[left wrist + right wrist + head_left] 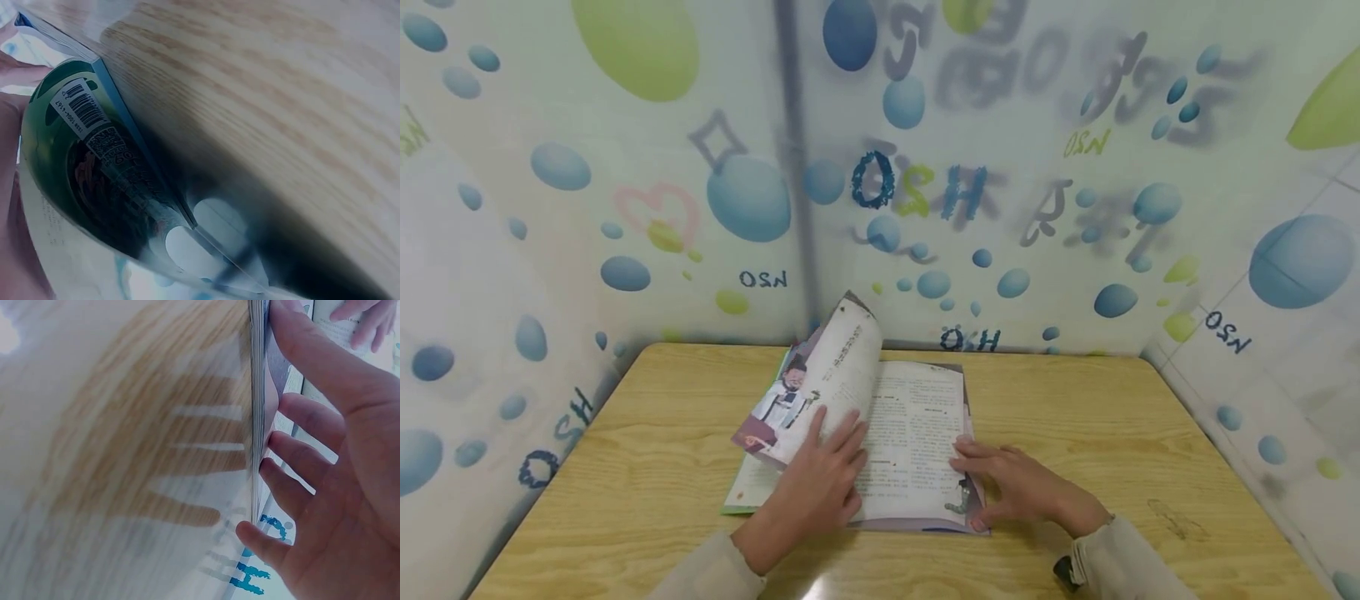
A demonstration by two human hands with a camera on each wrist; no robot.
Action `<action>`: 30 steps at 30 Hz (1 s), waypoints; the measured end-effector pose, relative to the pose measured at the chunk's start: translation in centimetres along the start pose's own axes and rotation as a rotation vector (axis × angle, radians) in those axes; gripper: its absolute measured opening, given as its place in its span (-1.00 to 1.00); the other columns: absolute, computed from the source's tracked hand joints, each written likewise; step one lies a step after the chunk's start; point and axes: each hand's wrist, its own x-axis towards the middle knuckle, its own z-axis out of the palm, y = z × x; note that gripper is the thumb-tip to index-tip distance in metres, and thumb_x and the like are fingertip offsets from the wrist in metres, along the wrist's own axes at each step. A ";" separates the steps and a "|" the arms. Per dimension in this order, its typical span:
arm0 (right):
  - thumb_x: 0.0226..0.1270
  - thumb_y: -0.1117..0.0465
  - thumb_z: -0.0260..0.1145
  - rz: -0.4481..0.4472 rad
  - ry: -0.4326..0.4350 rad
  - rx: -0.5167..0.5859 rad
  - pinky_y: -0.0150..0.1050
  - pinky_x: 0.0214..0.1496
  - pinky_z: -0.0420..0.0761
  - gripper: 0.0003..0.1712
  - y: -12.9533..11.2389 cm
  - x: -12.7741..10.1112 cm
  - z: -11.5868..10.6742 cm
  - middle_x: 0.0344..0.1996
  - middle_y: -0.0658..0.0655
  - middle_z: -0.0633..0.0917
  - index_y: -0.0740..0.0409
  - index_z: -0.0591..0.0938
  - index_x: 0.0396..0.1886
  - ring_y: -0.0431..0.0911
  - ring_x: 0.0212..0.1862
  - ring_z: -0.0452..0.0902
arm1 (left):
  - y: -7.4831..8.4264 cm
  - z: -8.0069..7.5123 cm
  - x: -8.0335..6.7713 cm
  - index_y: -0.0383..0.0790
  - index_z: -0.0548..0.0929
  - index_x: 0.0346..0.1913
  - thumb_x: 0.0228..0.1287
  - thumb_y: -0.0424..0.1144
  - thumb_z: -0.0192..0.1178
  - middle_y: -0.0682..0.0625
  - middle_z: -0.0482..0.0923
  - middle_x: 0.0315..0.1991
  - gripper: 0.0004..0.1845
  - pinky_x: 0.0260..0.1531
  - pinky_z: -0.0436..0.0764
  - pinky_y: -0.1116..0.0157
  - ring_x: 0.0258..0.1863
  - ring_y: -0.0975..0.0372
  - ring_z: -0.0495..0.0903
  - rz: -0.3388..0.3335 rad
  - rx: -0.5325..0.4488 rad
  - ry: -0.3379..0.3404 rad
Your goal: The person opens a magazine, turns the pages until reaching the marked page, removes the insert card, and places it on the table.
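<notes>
An illustrated magazine lies spread on the table. Its left-hand page, which bears a drawn figure in a hat, is lifted and curls up. My left hand rests on this page near the middle fold, fingers extended and spread. At the right edge, my right hand touches the magazine with its fingertips, the thumb by the lower corner. In the right wrist view the fingers of the right hand reach along the stacked page edges. The left wrist view shows a green cover with a barcode.
Under the magazine is a wooden table with a glossy top. A wall covering printed with blue and green drops stands behind and at both sides. A dark object is at the right sleeve's cuff.
</notes>
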 end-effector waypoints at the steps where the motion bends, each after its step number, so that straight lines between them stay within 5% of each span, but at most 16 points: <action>1: -0.01 -0.30 0.47 0.001 0.001 -0.003 0.32 0.33 0.24 0.02 0.0 0.0 0.0 0.48 0.21 0.30 0.15 0.48 0.39 0.15 0.49 0.17 | 0.0 0.0 -0.1 -0.15 0.70 -0.03 0.12 0.07 0.18 -0.14 0.45 0.34 -0.54 0.30 0.17 -0.31 0.43 -0.04 0.27 -0.006 -0.005 -0.015; 17: -0.05 -0.31 0.48 0.038 -0.018 0.004 0.28 0.38 0.21 0.03 -0.1 0.2 -0.1 0.49 0.15 0.28 0.11 0.49 0.39 0.11 0.51 0.14 | 0.1 0.3 -0.9 -0.18 0.65 0.13 0.26 -0.04 0.08 -0.17 0.42 0.36 -0.54 -0.04 0.47 -0.34 0.38 -0.10 0.33 -0.124 -0.232 -0.088; 30: -0.02 -0.31 0.48 0.020 -0.008 -0.021 0.25 0.37 0.25 0.00 -0.1 0.1 -0.1 0.48 0.16 0.30 0.11 0.50 0.37 0.11 0.49 0.17 | 0.1 0.4 -0.9 -0.22 0.63 0.12 0.29 -0.05 0.08 -0.20 0.41 0.36 -0.56 -0.12 0.51 -0.32 0.38 -0.14 0.32 -0.141 -0.262 -0.103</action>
